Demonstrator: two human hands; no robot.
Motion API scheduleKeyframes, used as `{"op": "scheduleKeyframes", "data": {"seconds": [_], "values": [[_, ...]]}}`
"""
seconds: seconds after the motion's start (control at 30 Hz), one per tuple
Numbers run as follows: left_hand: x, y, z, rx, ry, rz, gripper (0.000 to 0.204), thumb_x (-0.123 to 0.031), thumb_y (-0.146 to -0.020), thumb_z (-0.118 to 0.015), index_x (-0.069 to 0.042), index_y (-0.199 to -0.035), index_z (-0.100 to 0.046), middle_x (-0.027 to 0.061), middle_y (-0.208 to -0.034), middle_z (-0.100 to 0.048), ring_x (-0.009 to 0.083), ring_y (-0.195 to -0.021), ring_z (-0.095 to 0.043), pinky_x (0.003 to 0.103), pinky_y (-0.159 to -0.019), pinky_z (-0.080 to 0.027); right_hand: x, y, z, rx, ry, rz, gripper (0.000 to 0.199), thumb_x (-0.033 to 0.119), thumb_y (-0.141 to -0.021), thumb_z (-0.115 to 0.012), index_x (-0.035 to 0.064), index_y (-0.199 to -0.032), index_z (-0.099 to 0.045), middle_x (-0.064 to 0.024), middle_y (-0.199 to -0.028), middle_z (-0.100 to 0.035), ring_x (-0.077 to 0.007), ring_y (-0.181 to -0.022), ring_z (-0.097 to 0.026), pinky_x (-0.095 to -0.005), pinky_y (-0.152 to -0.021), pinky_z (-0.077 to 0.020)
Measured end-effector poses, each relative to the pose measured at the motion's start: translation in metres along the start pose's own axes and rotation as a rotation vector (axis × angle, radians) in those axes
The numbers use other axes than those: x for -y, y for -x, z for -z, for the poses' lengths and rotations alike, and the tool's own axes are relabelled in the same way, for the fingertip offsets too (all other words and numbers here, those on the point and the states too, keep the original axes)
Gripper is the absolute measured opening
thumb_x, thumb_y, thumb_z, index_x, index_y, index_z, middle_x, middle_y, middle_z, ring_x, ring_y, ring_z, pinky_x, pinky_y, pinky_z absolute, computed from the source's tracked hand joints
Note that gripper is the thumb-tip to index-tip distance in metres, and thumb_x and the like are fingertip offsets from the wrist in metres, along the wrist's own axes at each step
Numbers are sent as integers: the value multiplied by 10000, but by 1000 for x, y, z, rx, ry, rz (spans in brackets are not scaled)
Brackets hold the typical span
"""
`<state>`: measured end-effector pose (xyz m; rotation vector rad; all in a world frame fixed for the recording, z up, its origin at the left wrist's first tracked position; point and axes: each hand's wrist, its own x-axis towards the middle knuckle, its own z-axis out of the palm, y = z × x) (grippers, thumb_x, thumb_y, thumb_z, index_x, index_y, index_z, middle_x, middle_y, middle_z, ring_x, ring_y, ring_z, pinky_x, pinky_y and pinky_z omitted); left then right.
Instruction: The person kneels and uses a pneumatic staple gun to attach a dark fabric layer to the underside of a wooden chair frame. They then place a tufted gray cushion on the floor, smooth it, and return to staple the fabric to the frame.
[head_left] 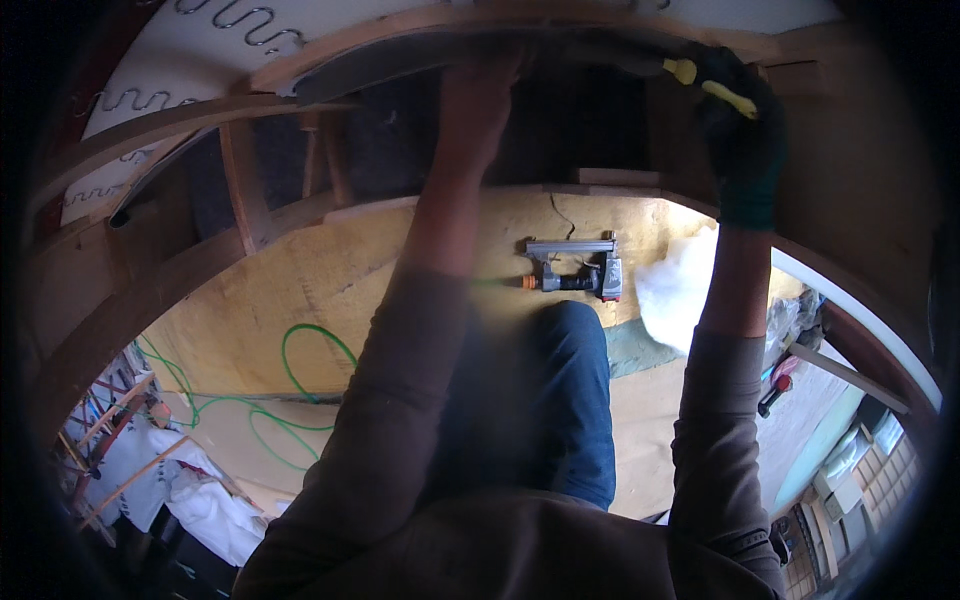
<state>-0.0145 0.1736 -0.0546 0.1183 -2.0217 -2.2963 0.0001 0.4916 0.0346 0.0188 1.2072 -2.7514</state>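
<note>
My left hand [485, 95], bare, reaches up to a dark strip of fabric [390, 65] along the curved wooden rail of a furniture frame. Its fingers are lost in shadow and blur, so their grip does not show. At the right end of the same rail, my right hand [740, 120] wears a dark green glove and is closed round a yellow-handled tool [730, 98]. The tool's working end points left toward the fabric and is too dark to make out. Below both hands, a staple gun [610, 275] lies on a pale yellowish board [400, 250].
Wooden uprights [245, 185] and zigzag springs [245, 20] belong to the frame. White stuffing [680, 285] sits beside the staple gun. A green air hose [285, 350] loops at left. Wood strips and white cloth [210, 510] lie at lower left; a red-and-black tool [775, 393] is at right.
</note>
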Motion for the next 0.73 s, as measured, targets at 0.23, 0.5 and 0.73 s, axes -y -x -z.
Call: {"op": "scheduleKeyframes", "data": {"seconds": [0.23,0.5,0.73], "values": [[-17,3,-2,33,26,30,225,-212,-993,-701,-29,-1120,-732,89,-1077,-748,182,-1017,-708,358,-943,-544,-42,-4,20,-165,107,97,362,260,-1081,-547,-1,-1321,-620,-130,-1212,-709,-201,-1116,-678,-302,-958,-574],[-32,12,-15,21,329,100,214,-167,-1000,-700,-18,-1153,-709,96,-1116,-738,194,-1035,-702,363,-979,-537,-24,-10,23,247,662,369,451,221,-1003,-691,54,-1404,-569,-122,-1333,-644,-227,-1165,-655,-340,-1015,-562],[-33,12,-10,23,262,42,236,-161,-1007,-694,-38,-1208,-687,94,-1127,-726,199,-1066,-682,374,-998,-528,-83,-20,58,-186,1383,277,632,223,-949,-772,129,-1509,-494,-135,-1442,-601,-245,-1308,-603,-360,-1064,-534]]}}
